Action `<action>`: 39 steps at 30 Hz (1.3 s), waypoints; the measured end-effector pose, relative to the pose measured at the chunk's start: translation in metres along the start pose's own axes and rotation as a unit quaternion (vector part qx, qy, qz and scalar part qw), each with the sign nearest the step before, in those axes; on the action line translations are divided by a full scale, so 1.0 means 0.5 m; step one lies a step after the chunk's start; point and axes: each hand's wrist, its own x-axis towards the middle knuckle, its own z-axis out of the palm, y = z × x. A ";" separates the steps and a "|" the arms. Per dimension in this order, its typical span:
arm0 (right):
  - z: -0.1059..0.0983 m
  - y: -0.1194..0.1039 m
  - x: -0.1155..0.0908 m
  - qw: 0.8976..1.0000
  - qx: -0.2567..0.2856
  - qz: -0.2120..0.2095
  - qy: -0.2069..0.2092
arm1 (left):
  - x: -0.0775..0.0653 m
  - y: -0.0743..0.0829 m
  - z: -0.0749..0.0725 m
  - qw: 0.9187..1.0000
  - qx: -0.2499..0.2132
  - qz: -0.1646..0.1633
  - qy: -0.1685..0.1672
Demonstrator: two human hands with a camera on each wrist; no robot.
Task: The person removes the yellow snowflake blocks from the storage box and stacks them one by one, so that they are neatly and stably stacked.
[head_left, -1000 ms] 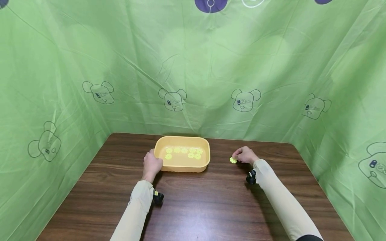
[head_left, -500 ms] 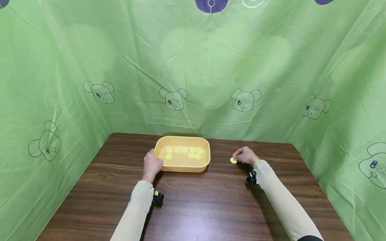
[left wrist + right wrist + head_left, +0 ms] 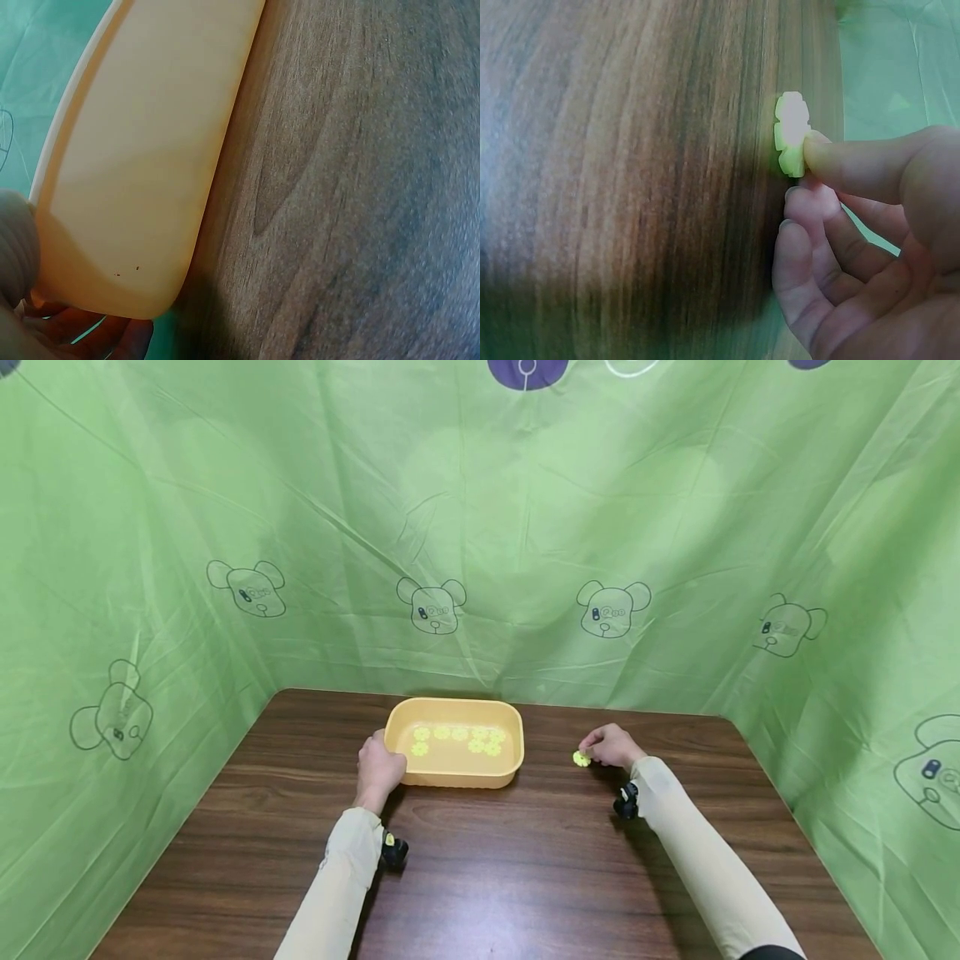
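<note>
At the back of the table stands a yellow-orange plastic basin (image 3: 453,781), with several bright yellow flower-shaped pieces (image 3: 420,749) lying flat on its floor. My left hand (image 3: 379,771) grips the basin's left end; in the left wrist view the thumb (image 3: 16,247) lies over the rim and the fingers (image 3: 131,339) reach under the corner. Right of the basin, my right hand (image 3: 613,747) pinches one yellow flower-shaped piece (image 3: 792,135) between thumb and fingers, close to the tabletop. Whether that piece touches the wood I cannot tell.
The dark wooden table (image 3: 480,868) reaches back to a green curtain (image 3: 517,660) printed with bear faces, which also hangs along both sides. A small black camera (image 3: 393,852) sits at the left wrist, another black camera (image 3: 626,801) at the right.
</note>
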 end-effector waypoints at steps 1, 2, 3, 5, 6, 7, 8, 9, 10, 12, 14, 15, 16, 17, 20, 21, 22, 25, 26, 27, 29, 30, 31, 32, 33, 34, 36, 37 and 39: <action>0.000 0.000 0.000 1.000 0.000 0.001 0.000 | 0.000 0.000 -0.001 1.000 0.000 -0.001 0.000; 0.000 -0.001 0.000 1.000 0.000 0.002 0.000 | 0.000 0.000 -0.001 1.000 -0.001 -0.001 0.000; 0.000 -0.002 0.000 1.000 -0.002 0.001 -0.002 | 0.000 -0.001 -0.002 1.000 -0.002 -0.002 0.000; 0.000 -0.004 0.000 1.000 -0.002 0.002 -0.004 | 0.001 -0.002 -0.002 1.000 -0.002 -0.002 -0.001; 0.000 -0.006 0.000 1.000 -0.002 0.003 -0.005 | 0.001 -0.003 -0.002 1.000 -0.003 -0.003 -0.001; -0.001 -0.007 0.000 1.000 -0.003 0.001 -0.006 | 0.001 -0.003 -0.002 1.000 -0.003 -0.003 -0.002; -0.001 -0.010 0.001 1.000 -0.004 -0.001 -0.004 | 0.002 -0.004 -0.002 1.000 -0.003 -0.003 -0.002; -0.001 -0.013 0.003 1.000 -0.007 -0.005 -0.002 | 0.002 -0.004 -0.003 1.000 -0.003 -0.002 -0.002; 0.000 -0.017 0.005 1.000 -0.009 -0.006 0.004 | 0.002 -0.005 -0.003 1.000 -0.003 -0.002 -0.002; 0.000 -0.029 0.009 1.000 -0.016 -0.015 0.014 | 0.003 -0.006 -0.003 1.000 -0.002 -0.003 -0.002; 0.000 -0.049 0.013 0.999 -0.020 -0.024 0.021 | 0.004 -0.006 -0.004 1.000 -0.001 -0.003 -0.002; 0.001 -0.061 0.016 0.999 -0.021 -0.028 0.023 | 0.004 -0.007 -0.004 1.000 -0.001 -0.003 -0.001; 0.003 -0.075 0.019 0.999 -0.020 -0.032 0.023 | 0.005 -0.008 -0.004 1.000 0.000 -0.003 -0.001; 0.004 -0.090 0.021 0.999 -0.022 -0.040 0.022 | 0.006 -0.008 -0.004 1.000 -0.001 -0.002 -0.001; 0.012 -0.143 0.029 0.997 -0.028 -0.067 0.025 | 0.008 -0.008 -0.005 1.000 -0.003 -0.003 0.000; 0.015 -0.162 0.031 0.996 -0.034 -0.079 0.029 | 0.008 -0.008 -0.005 1.000 -0.004 -0.003 0.000; 0.020 -0.181 0.034 0.994 -0.041 -0.093 0.032 | 0.008 -0.008 -0.006 1.000 -0.006 -0.004 -0.001; 0.039 -0.239 0.041 0.991 -0.049 -0.121 0.040 | 0.008 -0.008 -0.005 1.000 -0.006 -0.005 -0.003; 0.046 -0.257 0.044 0.990 -0.049 -0.126 0.036 | 0.008 -0.009 -0.005 1.000 -0.005 -0.005 -0.004; 0.055 -0.274 0.048 0.990 -0.048 -0.128 0.034 | 0.007 -0.009 -0.005 1.000 -0.005 -0.005 -0.005; 0.073 -0.303 0.057 0.991 -0.042 -0.125 0.024 | 0.007 -0.009 -0.003 1.000 -0.004 -0.004 -0.005; 0.082 -0.316 0.060 0.991 -0.041 -0.123 0.016 | 0.007 -0.009 -0.002 1.000 -0.004 -0.004 -0.005; 0.090 -0.327 0.063 0.992 -0.042 -0.121 0.010 | 0.007 -0.009 -0.001 1.000 -0.004 -0.004 -0.005; 0.099 -0.337 0.066 0.992 -0.045 -0.119 0.004 | 0.008 -0.009 0.000 1.000 -0.005 -0.003 -0.005; 0.108 -0.344 0.070 0.992 -0.048 -0.115 -0.003 | 0.009 -0.008 0.001 1.000 -0.005 -0.003 -0.005; 0.117 -0.351 0.072 0.992 -0.055 -0.113 -0.010 | 0.009 -0.008 0.002 1.000 -0.005 -0.003 -0.004; 0.136 -0.360 0.074 0.991 -0.073 -0.113 -0.021 | 0.011 -0.007 0.003 1.000 -0.005 -0.004 -0.003; 0.145 -0.362 0.075 0.990 -0.083 -0.112 -0.028 | 0.011 -0.007 0.003 1.000 -0.005 -0.004 -0.002; 0.164 -0.366 0.076 0.988 -0.104 -0.110 -0.038 | 0.011 -0.006 0.003 1.000 -0.006 -0.004 -0.001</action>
